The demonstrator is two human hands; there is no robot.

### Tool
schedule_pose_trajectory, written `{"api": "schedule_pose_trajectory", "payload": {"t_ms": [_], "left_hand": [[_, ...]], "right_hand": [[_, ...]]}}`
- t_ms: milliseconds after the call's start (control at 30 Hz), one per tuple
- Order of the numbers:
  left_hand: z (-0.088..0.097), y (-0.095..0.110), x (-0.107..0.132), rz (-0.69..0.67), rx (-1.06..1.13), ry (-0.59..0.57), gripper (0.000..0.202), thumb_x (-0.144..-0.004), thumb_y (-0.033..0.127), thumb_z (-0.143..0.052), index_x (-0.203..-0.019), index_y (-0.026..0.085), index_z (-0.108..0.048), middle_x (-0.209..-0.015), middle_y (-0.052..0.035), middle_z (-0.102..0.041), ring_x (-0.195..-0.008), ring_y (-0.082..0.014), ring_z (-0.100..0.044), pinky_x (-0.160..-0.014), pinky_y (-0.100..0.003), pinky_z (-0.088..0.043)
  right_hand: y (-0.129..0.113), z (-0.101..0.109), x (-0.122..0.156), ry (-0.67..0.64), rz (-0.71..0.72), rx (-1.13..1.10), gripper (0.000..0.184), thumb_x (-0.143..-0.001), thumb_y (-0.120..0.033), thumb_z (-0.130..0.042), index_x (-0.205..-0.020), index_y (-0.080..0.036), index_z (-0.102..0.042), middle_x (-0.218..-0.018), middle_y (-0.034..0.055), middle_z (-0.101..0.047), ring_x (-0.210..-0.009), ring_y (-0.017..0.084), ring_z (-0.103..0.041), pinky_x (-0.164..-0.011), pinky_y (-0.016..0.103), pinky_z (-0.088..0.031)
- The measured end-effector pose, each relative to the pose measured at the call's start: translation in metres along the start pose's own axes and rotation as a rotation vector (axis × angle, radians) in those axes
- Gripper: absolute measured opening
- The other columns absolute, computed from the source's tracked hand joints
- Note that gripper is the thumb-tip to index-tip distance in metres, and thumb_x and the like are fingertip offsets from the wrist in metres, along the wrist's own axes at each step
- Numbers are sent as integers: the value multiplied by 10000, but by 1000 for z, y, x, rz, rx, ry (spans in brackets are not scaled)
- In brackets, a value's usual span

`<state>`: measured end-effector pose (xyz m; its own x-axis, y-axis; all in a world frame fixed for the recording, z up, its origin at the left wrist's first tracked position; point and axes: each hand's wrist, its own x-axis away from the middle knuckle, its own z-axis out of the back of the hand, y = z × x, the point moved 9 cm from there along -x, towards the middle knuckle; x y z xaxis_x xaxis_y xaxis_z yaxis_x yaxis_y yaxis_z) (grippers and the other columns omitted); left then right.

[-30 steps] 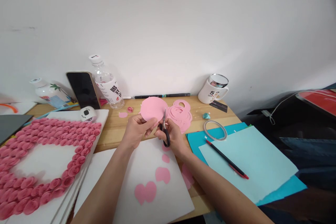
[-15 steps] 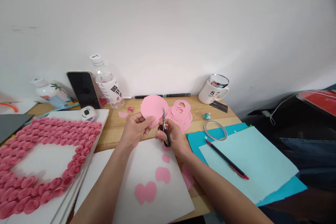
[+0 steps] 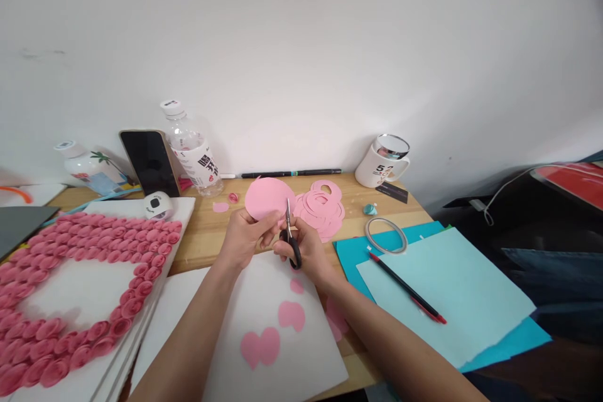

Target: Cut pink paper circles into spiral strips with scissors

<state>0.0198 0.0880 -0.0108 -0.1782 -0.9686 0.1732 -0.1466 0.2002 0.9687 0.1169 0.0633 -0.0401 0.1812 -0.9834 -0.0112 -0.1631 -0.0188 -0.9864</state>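
Between the thumb and fingers of my left hand (image 3: 245,235) is a round piece of pink paper (image 3: 268,196), raised above the table. My right hand (image 3: 306,248) grips black-handled scissors (image 3: 293,245), whose blades point up at the paper's right edge. Just beyond that hand lies a pile of cut pink paper rings (image 3: 324,208). Below my hands, a white board (image 3: 282,367) carries pink paper scraps (image 3: 260,347). Part of the scissors' handles is hidden by my fingers.
At left, rows of pink paper roses (image 3: 155,235) cover a white panel. A phone (image 3: 151,162), a clear bottle (image 3: 195,154) and a white mug (image 3: 382,162) stand near the wall. To the right, a black pen (image 3: 405,286) and a tape roll (image 3: 386,235) lie on blue paper (image 3: 452,289).
Both hands have shifted slightly left and down with the paper and scissors. The pink circle is tilted flatter and turned a little. The things on the table stay in place.
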Motion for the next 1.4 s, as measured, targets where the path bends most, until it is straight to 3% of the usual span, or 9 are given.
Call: {"api": "schedule_pose_trajectory", "payload": {"t_ms": [100,300,667,1400], "left_hand": [[2,-1,0,14,-17,31,268,-626,275,-692,-481,122,-526,-421,39,-478,-346,-26,-363,-343,-168,-256],[-3,-4,1,33,-21,-16,300,-608,289,-705,-454,118,-512,-438,19,-504,-370,-45,-401,-366,-183,-303],[-2,-2,0,5,-38,-32,299,-633,291,-681,-458,124,-505,-430,24,-500,-364,-40,-398,-367,-178,-291],[3,5,0,-59,-97,-9,283,-656,286,-657,-472,140,-499,-420,35,-475,-349,-39,-382,-357,-186,-287]], "right_hand": [[-5,1,-1,-13,43,-30,472,-611,-379,-753,-894,-218,-412,-595,-69,-512,-469,76,-429,-435,188,-324],[-13,2,-2,-15,117,-73,513,-603,-382,-770,-927,-219,-406,-664,-51,-503,-587,106,-483,-537,219,-379],[-14,0,0,-15,91,-50,455,-613,-453,-742,-841,-217,-427,-604,-54,-479,-502,90,-408,-473,217,-330],[-7,4,0,5,37,-31,382,-636,-363,-719,-844,-210,-439,-550,-65,-508,-439,76,-413,-411,194,-300]]}}
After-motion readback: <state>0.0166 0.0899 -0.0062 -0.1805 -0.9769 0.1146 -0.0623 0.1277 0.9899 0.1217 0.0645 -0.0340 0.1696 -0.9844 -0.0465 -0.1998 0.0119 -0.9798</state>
